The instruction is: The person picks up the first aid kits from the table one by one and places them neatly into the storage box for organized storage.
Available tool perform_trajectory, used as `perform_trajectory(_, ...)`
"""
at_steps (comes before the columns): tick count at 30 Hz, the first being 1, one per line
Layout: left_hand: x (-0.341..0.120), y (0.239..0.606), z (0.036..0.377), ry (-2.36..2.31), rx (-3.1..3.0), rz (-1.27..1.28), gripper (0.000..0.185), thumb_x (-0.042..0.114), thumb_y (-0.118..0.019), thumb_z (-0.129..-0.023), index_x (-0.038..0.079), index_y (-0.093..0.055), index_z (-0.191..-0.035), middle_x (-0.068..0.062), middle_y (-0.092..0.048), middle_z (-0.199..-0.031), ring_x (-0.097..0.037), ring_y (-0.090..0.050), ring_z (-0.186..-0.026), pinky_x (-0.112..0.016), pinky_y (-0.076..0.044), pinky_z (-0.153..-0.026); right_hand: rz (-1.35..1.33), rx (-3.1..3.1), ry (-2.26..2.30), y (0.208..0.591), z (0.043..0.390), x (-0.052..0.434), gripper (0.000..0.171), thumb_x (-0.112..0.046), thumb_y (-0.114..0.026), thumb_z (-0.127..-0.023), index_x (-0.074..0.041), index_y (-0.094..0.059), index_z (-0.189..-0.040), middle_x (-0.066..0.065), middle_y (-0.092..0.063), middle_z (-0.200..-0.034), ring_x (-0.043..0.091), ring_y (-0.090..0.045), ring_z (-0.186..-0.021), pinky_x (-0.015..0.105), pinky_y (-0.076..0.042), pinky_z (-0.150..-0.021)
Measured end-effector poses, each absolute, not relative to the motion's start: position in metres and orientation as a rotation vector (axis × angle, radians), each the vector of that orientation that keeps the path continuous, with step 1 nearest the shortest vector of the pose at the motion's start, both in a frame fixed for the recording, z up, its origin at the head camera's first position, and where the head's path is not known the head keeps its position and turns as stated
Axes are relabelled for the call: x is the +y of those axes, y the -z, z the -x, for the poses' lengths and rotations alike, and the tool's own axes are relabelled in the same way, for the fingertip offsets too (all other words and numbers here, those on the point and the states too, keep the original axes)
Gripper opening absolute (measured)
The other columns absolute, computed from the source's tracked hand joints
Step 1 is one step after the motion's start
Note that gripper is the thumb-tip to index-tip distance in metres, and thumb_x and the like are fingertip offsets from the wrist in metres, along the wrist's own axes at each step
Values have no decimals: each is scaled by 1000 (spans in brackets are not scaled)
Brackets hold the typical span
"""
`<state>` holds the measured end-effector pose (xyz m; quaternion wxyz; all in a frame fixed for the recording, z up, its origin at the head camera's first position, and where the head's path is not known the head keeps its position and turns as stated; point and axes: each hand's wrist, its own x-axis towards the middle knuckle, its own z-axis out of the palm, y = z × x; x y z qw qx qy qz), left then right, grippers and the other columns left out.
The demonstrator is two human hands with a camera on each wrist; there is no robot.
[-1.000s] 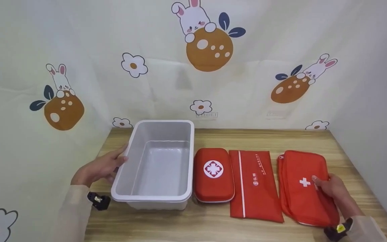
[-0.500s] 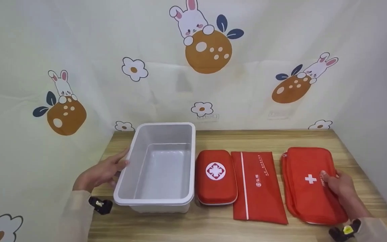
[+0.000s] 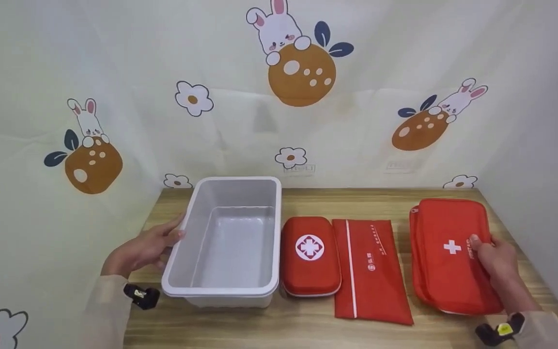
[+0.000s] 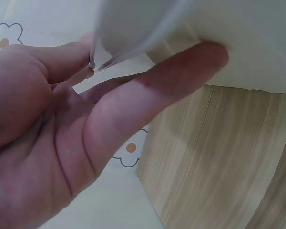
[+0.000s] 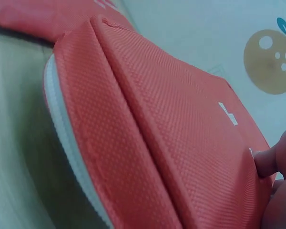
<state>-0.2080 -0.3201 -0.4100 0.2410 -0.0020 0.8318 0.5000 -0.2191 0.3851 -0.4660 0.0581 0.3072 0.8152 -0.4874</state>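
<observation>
Well, on the left, the left hand (image 3: 144,246) pinches the edge of a smooth grey tub (image 3: 233,247); a rounded red case (image 3: 314,274) and a flat red pouch (image 3: 376,283) separate it from the woven, zippered bag (image 3: 453,274) the right hand (image 3: 499,259) grips.

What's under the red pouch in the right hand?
Wooden tabletop shows around the red pouch. Directly beneath, the pouch covers the view, so contents there can't be told. The thumb of the right hand is on top; its other fingertips are hidden.
</observation>
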Motion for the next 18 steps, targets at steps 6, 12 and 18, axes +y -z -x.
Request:
perform_trajectory(6, -322, 411, 210, -1392, 2259, 1, 69, 39, -49, -105, 36, -9, -161, -24, -54, -136, -28, -67, -106, -48, -62, -80, -834, 2512, 1502, 456, 224, 373, 79, -43, -48, -102, 3, -17, -158, 14, -61, -108, 17, -61, -82, 27, -54, -65)
perform_trajectory(12, -321, 413, 211, -1395, 2268, 21, 69, 40, -51, -104, 37, -11, -160, -22, -55, -134, -27, -67, -103, -47, -63, -79, -768, 2449, 1564, 451, 224, 358, 80, -47, -48, -102, -1, -15, -159, 7, -61, -110, 13, -64, -83, 29, -59, -72)
perform_trajectory(18, -320, 413, 209, -1426, 2246, 33, 69, 39, -51, -104, 36, -12, -161, -23, -54, -134, -27, -66, -104, -48, -62, -80, -620, 2422, 1577, 444, 223, 340, 82, -47, -49, -102, 2, -16, -158, 3, -63, -103, 11, -65, -83, 31, -60, -73)
